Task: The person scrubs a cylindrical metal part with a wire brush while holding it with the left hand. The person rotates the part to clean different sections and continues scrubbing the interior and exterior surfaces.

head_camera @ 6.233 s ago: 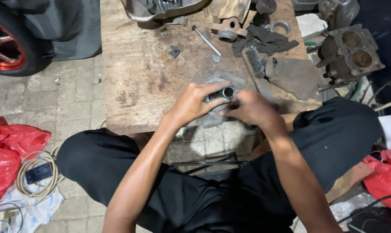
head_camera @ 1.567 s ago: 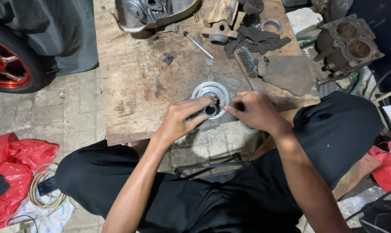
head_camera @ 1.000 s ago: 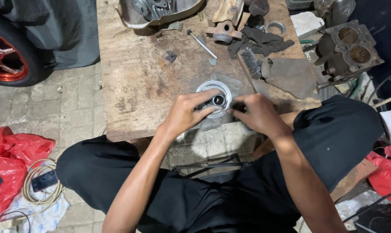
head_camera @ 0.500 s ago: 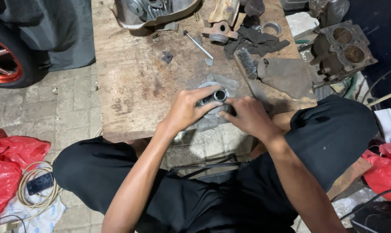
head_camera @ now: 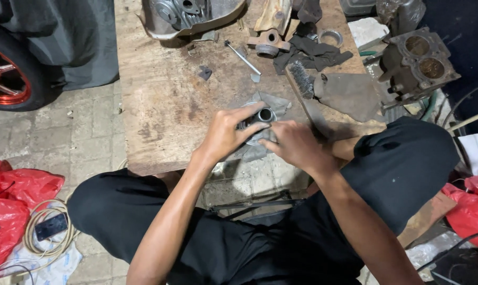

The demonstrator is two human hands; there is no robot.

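Left hand [head_camera: 225, 134] and right hand [head_camera: 297, 145] both gripping round metal part [head_camera: 261, 117], resting on grey rag [head_camera: 273, 103] atop wooden surface [head_camera: 159, 105]. Wire brush [head_camera: 302, 79] nearby.

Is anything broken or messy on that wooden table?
Nothing looks broken. The wooden table is stained and cluttered: a wire brush, dark rags and loose metal parts lie scattered. Both hands, left hand and right hand, hold a round metal part over a rag.

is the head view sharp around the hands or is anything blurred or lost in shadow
Head view: the left hand, right hand and small metal cylinder are evenly lit and fairly sharp; the worn wooden table shows clear grain; the right edge falls into dark shadow; no strong glare.
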